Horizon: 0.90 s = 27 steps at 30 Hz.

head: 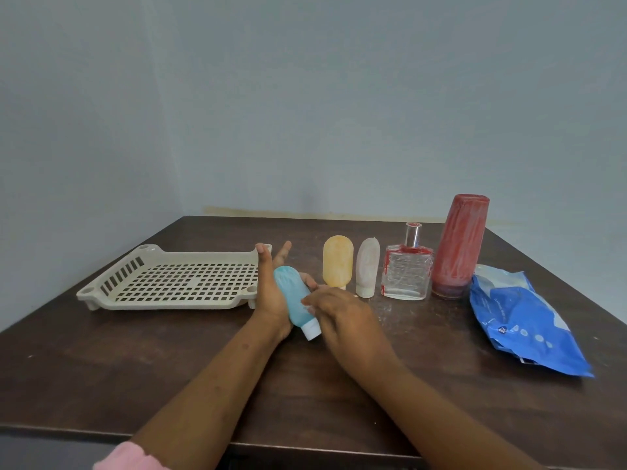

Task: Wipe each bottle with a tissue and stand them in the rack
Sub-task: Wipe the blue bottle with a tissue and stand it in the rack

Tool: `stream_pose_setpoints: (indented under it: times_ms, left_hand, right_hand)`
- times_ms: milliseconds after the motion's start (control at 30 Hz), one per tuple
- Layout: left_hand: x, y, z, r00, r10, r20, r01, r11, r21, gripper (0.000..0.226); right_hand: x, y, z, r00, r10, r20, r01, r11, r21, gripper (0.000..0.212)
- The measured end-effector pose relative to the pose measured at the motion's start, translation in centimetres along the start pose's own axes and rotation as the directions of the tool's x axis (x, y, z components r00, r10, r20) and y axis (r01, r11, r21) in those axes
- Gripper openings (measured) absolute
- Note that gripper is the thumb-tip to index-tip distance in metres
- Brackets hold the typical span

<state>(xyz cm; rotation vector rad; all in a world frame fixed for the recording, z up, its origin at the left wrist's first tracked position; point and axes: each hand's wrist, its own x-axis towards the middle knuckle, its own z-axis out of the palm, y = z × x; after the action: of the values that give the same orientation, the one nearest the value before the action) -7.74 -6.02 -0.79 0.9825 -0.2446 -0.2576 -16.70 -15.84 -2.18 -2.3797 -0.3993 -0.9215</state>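
Blue bottle point(292, 297) partly hidden between left hand point(271, 295) and right hand point(346, 317)

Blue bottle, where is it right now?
The blue bottle lies tilted in the left hand, mid-table in the head view, the right hand touching it, just right of the rack and in front of the yellow bottle.

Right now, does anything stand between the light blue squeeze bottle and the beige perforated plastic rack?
Nothing visible does. The light blue squeeze bottle lies in the left hand, close beside the right edge of the beige perforated plastic rack; only that hand is between them.
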Motion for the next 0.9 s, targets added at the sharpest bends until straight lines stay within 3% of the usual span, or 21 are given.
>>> stream_pose_setpoints:
  times_ms: [100,233,367,567,700,833,900]
  left_hand:
    - [0.0,0.0,-0.1,1.000,0.002,-0.002,-0.002,1.000,0.008,0.097]
    - [-0.1,0.1,0.1,1.000,-0.001,-0.001,0.001,1.000,-0.003,0.093]
    - [-0.1,0.0,0.0,0.999,0.001,-0.033,-0.001,1.000,-0.001,0.094]
    - [-0.3,0.1,0.4,0.997,-0.015,-0.070,0.014,1.000,-0.021,0.091]
    - [-0.2,0.2,0.3,0.995,-0.022,-0.093,0.020,1.000,-0.024,0.078]
    - [-0.6,0.5,0.6,0.993,-0.044,-0.107,0.040,0.998,-0.038,0.075]
    - [-1.1,0.8,0.9,0.995,-0.056,-0.083,0.051,0.997,-0.066,0.068]
  right_hand:
    - [0.2,0.2,-0.1,0.999,0.014,-0.032,-0.016,0.998,-0.056,0.021]
    - [-0.4,-0.7,0.1,0.981,-0.180,0.068,0.191,0.952,-0.241,0.028]
    - [0.0,0.0,0.1,0.996,-0.093,-0.006,0.090,0.975,-0.203,0.026]
    - [-0.9,-0.9,0.5,0.933,-0.292,0.212,0.349,0.881,-0.319,0.023]
    - [-0.5,-1.0,-0.1,0.990,-0.140,0.037,0.144,0.947,-0.287,0.016]
    - [-0.9,-2.0,0.1,0.941,-0.329,0.075,0.329,0.847,-0.418,0.009]
    - [-0.9,-2.1,0.0,0.928,-0.369,0.062,0.354,0.813,-0.463,0.004]
